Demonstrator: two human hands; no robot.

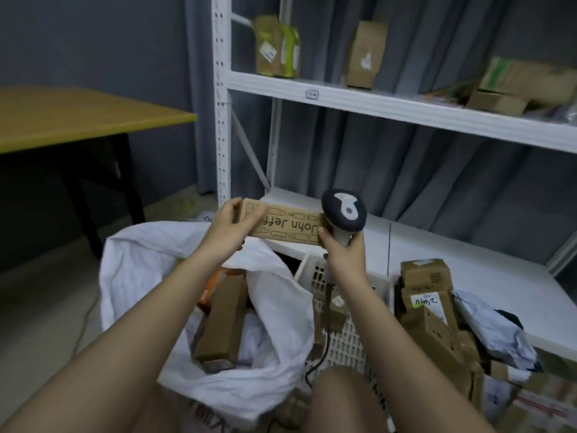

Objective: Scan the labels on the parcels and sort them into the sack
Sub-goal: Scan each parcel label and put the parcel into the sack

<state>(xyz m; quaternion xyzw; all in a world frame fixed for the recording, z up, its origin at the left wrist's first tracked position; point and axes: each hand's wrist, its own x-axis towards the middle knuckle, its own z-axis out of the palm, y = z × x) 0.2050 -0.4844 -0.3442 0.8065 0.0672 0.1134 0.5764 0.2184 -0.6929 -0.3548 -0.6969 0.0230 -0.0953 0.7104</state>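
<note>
While the left hand (229, 228) grips one short end of the box (288, 225), fingers curled over its top edge and thumb underneath, we hold the box level above the far rim of the sack (131, 245). Our right hand (342, 245) is wrapped round the handle of the scanner (343, 209), and its thumb side touches the other short end of the box. Both grips are closed and firm; neither hand is free.

We see the printed face of the box turned toward us, its lettering upside down, and no shipping label is visible on it. We judge that the label lies on a hidden face. To do the scan well, we should roll the box with the left wrist until the label shows, draw the scanner back from the box, and aim its head squarely at the label.

Below the grips, the sack stands open with a long carton (221, 320) already inside. Right of it sits the basket (343, 339), into which the scanner cable drops. More parcels (427, 295) are piled at the front edge of the low shelf (452, 251).
</note>
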